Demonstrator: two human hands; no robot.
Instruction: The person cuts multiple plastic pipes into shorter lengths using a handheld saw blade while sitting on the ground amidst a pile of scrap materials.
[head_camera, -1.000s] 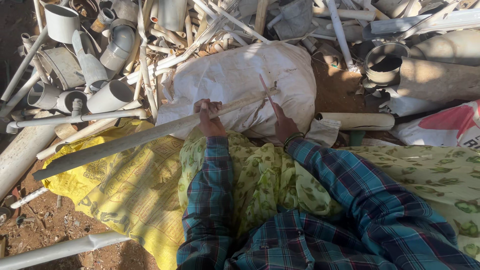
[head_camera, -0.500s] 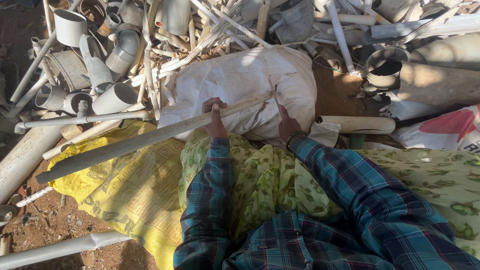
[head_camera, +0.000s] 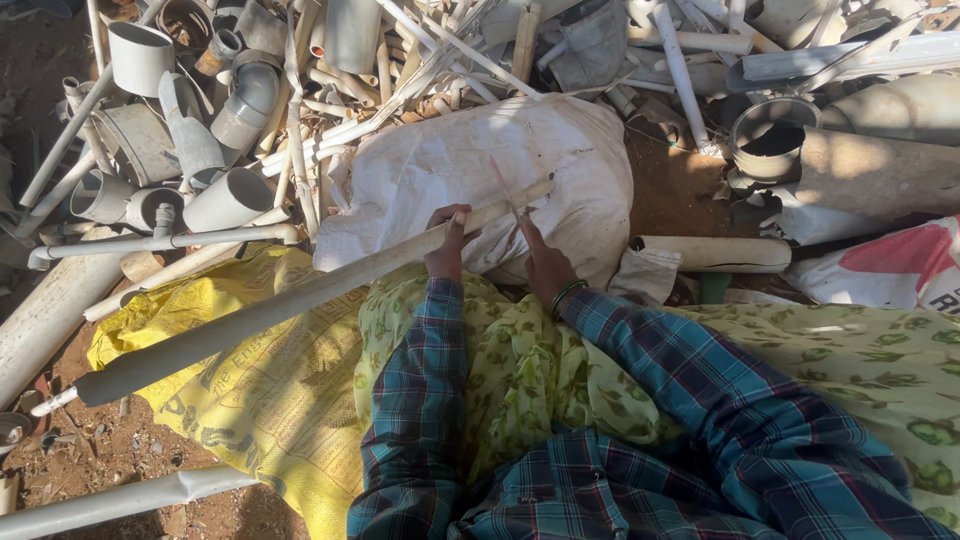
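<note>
A long, dirty white pipe lies slantwise across the middle of the view, its low end out at the left above the bare dirt and its high end resting on a stuffed white sack. The left hand is wrapped around the pipe near its upper end, fingers curled over the top of it. The right hand sits just beside it, a little farther up the pipe, closed on a thin blade-like tool that angles up and to the left from the fingers and meets the pipe close to its end; what kind of tool it is cannot be told. A dark bangle circles the right wrist, and both arms wear blue plaid sleeves. Below the hands a green leaf-print cloth covers the person's lap and spreads off to the right. A yellow printed sack lies under the pipe's middle stretch, on the ground to the left of the lap. Beyond the white sack is a heap of scrap pipes and fittings, grey elbows and cut tubes mixed with thin white rods. A short fat pipe piece lies just right of the white sack, and a red and white bag shows at the right edge.
</note>
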